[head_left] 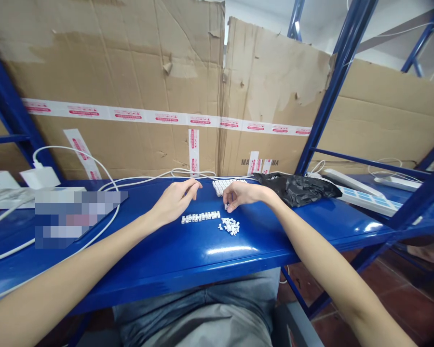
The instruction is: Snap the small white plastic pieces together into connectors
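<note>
A black bag (298, 189) hides its contents; left hand (179, 195) is loosely parted, right hand (241, 193) pinches a white piece (226, 206).

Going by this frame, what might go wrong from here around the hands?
- The right hand is just beyond the loose pile of tiny white parts; a brush could scatter them.
- It appears to pinch a small white piece, which might slip and be hard to tell apart among the white parts nearby.
- The row of white pieces lies close to the left hand and could be nudged out of line.
</note>
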The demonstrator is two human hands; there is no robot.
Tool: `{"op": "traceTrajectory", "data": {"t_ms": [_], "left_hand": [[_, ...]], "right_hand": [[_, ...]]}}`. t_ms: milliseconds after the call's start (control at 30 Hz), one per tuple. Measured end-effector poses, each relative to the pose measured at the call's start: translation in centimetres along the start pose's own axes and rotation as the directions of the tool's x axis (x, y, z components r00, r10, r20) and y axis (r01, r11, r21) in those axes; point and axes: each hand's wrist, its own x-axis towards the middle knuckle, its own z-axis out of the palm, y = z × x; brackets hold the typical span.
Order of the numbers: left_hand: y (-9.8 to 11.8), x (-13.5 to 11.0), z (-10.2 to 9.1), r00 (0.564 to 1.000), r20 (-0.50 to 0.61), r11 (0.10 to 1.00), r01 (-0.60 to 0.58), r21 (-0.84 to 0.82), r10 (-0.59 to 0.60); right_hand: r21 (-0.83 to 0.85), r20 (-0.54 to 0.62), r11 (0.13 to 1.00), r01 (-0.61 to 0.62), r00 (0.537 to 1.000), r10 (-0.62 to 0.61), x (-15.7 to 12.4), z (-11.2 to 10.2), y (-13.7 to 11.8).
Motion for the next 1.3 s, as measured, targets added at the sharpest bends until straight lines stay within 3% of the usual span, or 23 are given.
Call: {"op": "traceTrajectory", "data": {"t_ms": [67, 167, 300, 400, 467, 533, 600, 667, 733, 900, 1100, 1200, 1300], "left_hand": [[0.2, 0.0, 0.1, 1.000, 0.004, 0.999, 0.005, -0.041, -0.005], [0.5, -0.1, 0.5, 0.999, 0.024, 0.975, 0.041, -0.220, -0.037], [0.9, -0.1, 1.1, 0.991, 0.120, 0.865, 0.105, -0.491, -0.053], [1.0, -0.1, 1.4, 0.987, 0.146, 0.800, 0.136, -0.584, -0.062], [0.8, 0.0, 1.4, 0.988, 0.125, 0.775, 0.146, -0.614, -0.088], [0.4, 0.1, 1.3, 0.987, 0.100, 0.765, 0.160, -0.624, -0.125], [0.0, 0.1, 1.2, 0.983, 0.076, 0.764, 0.176, -0.621, -0.165], [-0.3, 0.1, 1.1, 0.980, 0.059, 0.772, 0.186, -0.607, -0.190], [-0.4, 0.2, 1.1, 0.979, 0.054, 0.785, 0.188, -0.590, -0.194], [-0.3, 0.2, 1.0, 0.981, 0.032, 0.801, 0.175, -0.572, -0.191], [-0.5, 0.2, 1.1, 0.973, 0.084, 0.763, 0.222, -0.607, -0.217], [-0.5, 0.2, 1.1, 0.974, 0.081, 0.776, 0.217, -0.592, -0.211], [-0.4, 0.2, 1.1, 0.982, 0.057, 0.816, 0.182, -0.549, -0.181]], "right_hand": [[-0.056, 0.002, 0.998, -0.005, 1.000, 0.005, -0.3, 0.0, -0.3], [-0.103, -0.175, 0.989, 0.108, 0.977, -0.125, -0.4, 0.6, -1.9], [-0.160, -0.455, 0.943, 0.293, 0.825, -0.334, -0.2, 2.6, -5.1], [-0.186, -0.488, 0.919, 0.347, 0.779, -0.393, -0.2, 3.4, -6.6], [-0.138, -0.488, 0.920, 0.367, 0.783, -0.385, -0.6, 3.1, -6.7], [-0.060, -0.396, 0.925, 0.375, 0.842, -0.367, -1.2, 2.3, -6.4], [0.016, -0.149, 0.926, 0.376, 0.917, -0.370, -1.9, 1.5, -5.9], [0.076, 0.085, 0.926, 0.370, 0.923, -0.376, -2.3, 1.2, -5.6], [0.106, 0.185, 0.928, 0.356, 0.910, -0.370, -2.3, 1.3, -5.3], [0.056, 0.184, 0.944, 0.326, 0.926, -0.331, -1.5, 2.2, -5.0], [0.005, 0.116, 0.939, 0.344, 0.932, -0.342, -0.7, 3.3, -5.2], [0.014, 0.040, 0.918, 0.397, 0.917, -0.398, -0.8, 3.5, -5.7], [0.162, -0.081, 0.890, 0.426, 0.905, -0.419, -1.5, 2.8, -6.3]]}}
